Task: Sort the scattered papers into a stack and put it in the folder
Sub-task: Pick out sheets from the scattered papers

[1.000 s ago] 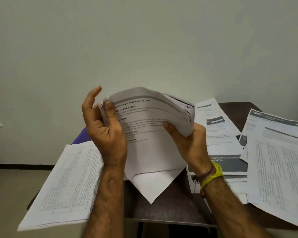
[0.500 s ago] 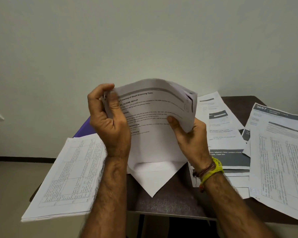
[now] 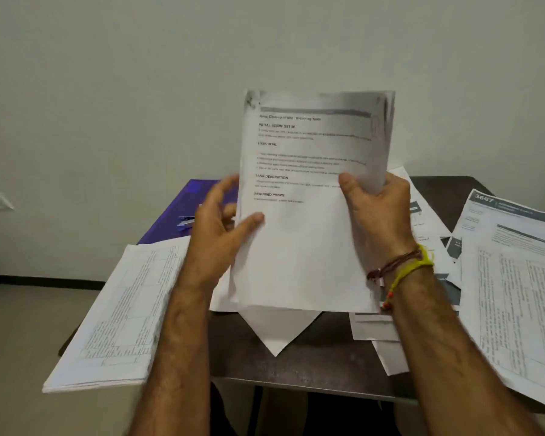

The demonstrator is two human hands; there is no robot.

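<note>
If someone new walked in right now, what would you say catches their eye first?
The sheaf of papers held upright in mid-frame, gripped by the right hand, with the left hand at its left edge. Then the purple folder behind, and loose sheets spread over the dark table.

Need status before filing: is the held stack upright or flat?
Upright: the stack stands above the table, gripped by the right hand.

Dim, even light; motion blur
</note>
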